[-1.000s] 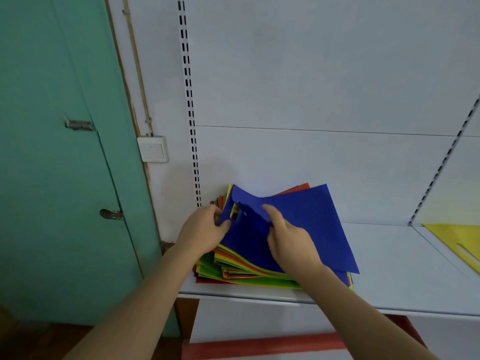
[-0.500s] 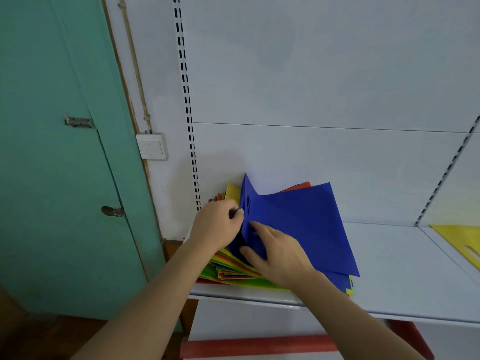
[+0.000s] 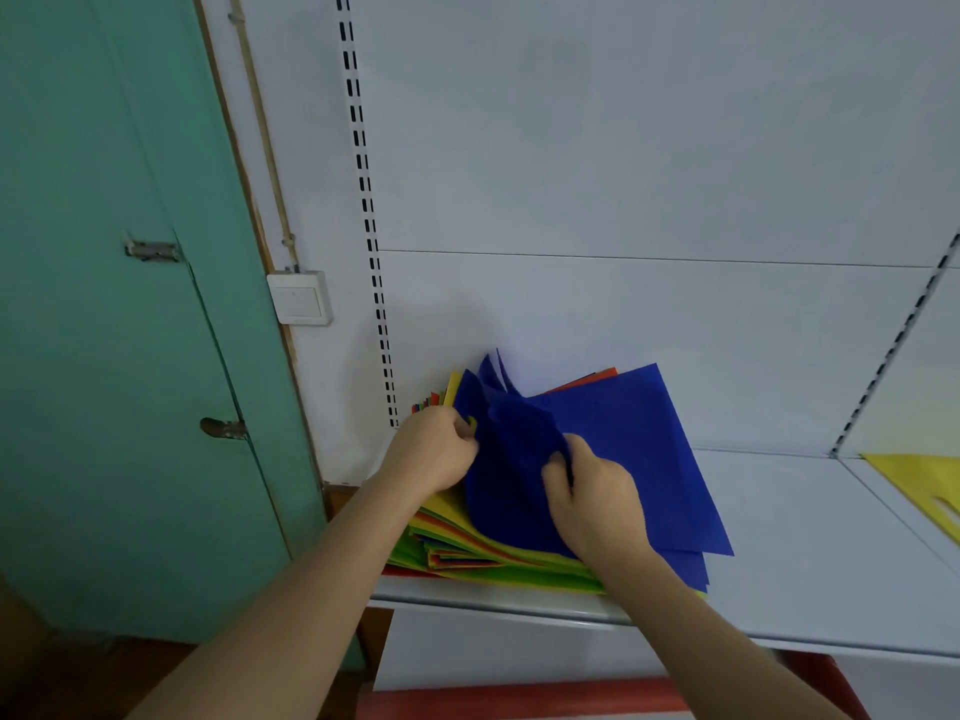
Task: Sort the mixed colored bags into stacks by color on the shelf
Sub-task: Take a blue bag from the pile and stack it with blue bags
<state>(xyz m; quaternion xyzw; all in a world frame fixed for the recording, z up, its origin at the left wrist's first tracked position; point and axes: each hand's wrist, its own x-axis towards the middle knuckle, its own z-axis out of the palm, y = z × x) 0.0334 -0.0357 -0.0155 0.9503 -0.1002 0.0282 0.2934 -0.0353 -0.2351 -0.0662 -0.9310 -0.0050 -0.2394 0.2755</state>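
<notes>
A mixed pile of coloured bags (image 3: 467,556), with yellow, green, orange and red layers, lies at the left end of the white shelf (image 3: 810,553). On top lies a blue bag (image 3: 634,449), its handle end bunched and lifted. My right hand (image 3: 592,496) grips that bunched blue fabric. My left hand (image 3: 436,454) pinches the handle edge of the bags beside it, where blue meets yellow. A second blue bag edge shows under the top one at the right.
A yellow bag (image 3: 919,483) lies alone on the shelf section at the far right. A slotted upright (image 3: 366,210) runs up the white back panel. A green door (image 3: 104,304) and a wall switch (image 3: 300,297) stand to the left.
My right hand has curled and gathered the blue bag's handle end into a bunch, lifting it. My left hand moved slightly right and stays at the handle edge.
</notes>
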